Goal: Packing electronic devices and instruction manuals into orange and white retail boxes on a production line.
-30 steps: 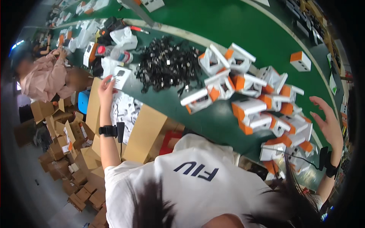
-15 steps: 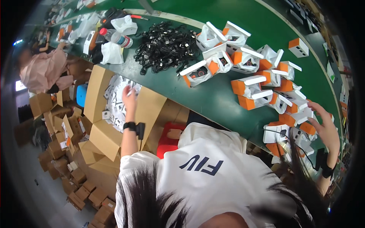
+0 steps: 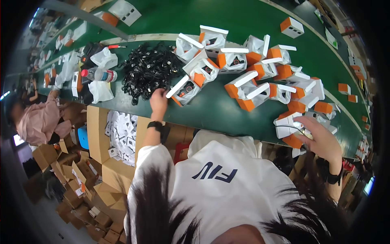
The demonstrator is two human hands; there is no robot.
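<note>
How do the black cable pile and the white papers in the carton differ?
The cable pile is black, while the white papers carry dark markings. The cable pile lies on the green table; the white papers sit inside an open cardboard carton. The cable pile is tangled strands; the white papers look flat. Both are jumbled heaps.

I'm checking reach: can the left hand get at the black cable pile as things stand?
Probably yes: the left hand is right by the black cable pile, nothing visible blocking it.
</note>
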